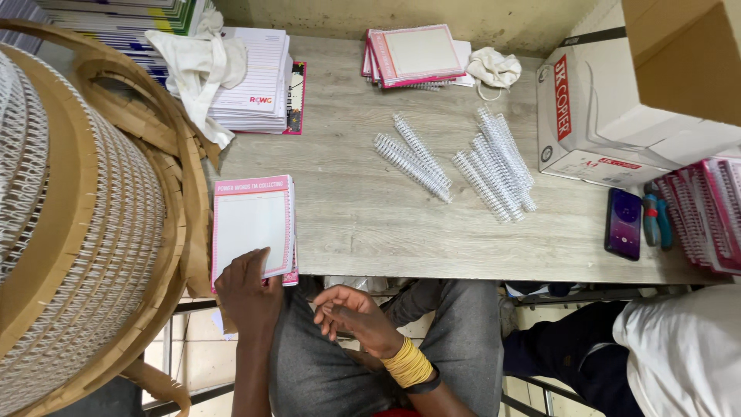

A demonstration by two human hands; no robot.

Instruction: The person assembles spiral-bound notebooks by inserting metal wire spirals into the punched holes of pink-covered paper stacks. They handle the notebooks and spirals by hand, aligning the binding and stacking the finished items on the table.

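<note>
My left hand (248,292) rests on the near corner of a pink-bordered notepad stack (252,224) lying at the table's front left edge. Its fingers press the stack's white cover. My right hand (356,315) hovers over my lap below the table edge, fingers loosely curled, holding nothing; yellow bands circle its wrist. Several white wire binding coils (455,164) lie loose on the grey wooden table (363,224), well beyond both hands.
A large cardboard spool of white binding wire (77,224) fills the left. Paper stacks with a white cloth (255,81), pink notepads (417,54), a white carton (617,116), a phone (623,224), pliers (656,218) and bound pink pads (710,212) surround. Another person (656,355) sits at right.
</note>
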